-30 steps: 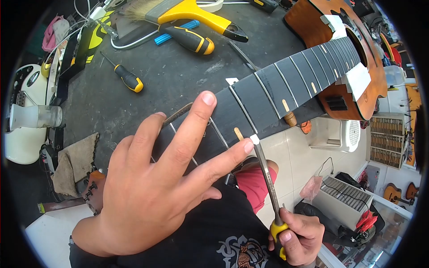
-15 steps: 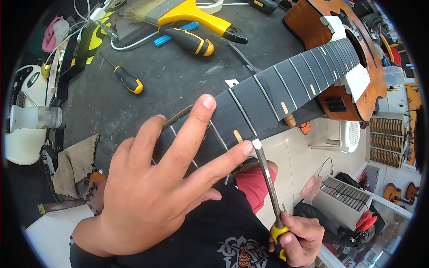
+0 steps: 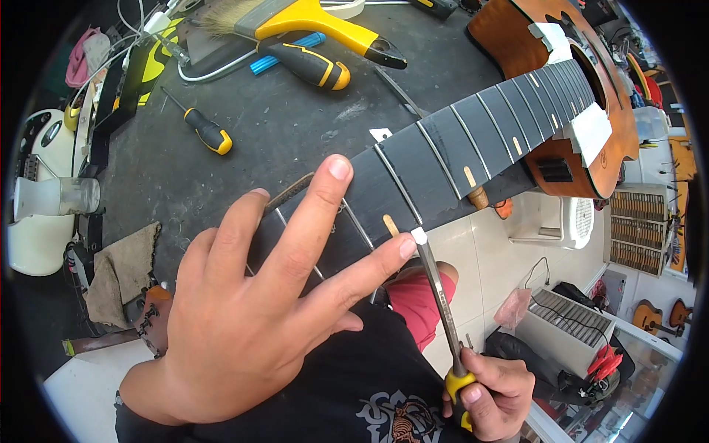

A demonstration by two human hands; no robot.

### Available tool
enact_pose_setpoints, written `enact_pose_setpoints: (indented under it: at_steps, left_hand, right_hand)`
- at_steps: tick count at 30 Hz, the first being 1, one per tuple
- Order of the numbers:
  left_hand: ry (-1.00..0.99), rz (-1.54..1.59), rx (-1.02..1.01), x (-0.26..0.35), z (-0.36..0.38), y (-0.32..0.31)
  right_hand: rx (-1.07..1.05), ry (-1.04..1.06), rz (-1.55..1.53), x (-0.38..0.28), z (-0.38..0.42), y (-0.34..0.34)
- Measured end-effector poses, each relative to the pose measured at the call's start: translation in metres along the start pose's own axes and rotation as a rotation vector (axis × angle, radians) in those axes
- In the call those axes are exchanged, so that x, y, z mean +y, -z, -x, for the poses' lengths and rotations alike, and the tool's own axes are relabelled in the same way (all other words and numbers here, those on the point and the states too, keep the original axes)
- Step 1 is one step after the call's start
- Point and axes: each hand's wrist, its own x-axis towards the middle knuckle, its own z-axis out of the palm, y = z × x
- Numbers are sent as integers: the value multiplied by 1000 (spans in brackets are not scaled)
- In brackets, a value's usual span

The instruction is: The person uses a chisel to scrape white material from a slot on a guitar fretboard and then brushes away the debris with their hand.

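Left hand: fingers spread apart on guitar neck, which lies beneath them. Right hand: fingers clamped around handle of tool; tip just beside left index fingertip, near fret end. Best: neck braced, tip steady, fingertip clear.

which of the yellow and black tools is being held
The long-shafted tool in the right hand; the others, like the small screwdriver and brush, lie unheld on the bench.

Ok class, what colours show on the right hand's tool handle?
The handle shows yellow and black in the head view.
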Motion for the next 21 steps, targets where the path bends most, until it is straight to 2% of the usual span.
enact_pose_setpoints:
  at_steps: [2, 5, 6, 11, 12, 14, 15, 18, 21]
  left_hand:
    - [-3, 15, 0, -1, 1, 1]
    - [-69, 24, -32, -7, 4, 9]
    - [-82, 113, -41, -10, 4, 12]
    - [-182, 386, -103, -28, 4, 25]
    - [-203, 380, -101, -31, 5, 29]
    - [-242, 85, -214, -36, 5, 39]
    - [-216, 12, -193, -40, 8, 38]
    - [-165, 6, -130, -52, 17, 39]
    - [-151, -34, -89, -70, 32, 36]
  right_hand:
    - [-16, -124, -55, -5, 5, 4]
    - [333, -300, -81, -7, 18, -16]
    - [364, -339, -115, -11, 19, -19]
    - [462, -324, -134, -9, 18, -34]
    - [498, -301, -106, -5, 18, -36]
    - [533, -277, 20, 10, 17, -31]
    - [536, -306, -59, 11, 19, -28]
    - [542, -339, 90, 22, 27, -29]
    - [546, -329, -89, 26, 39, -43]
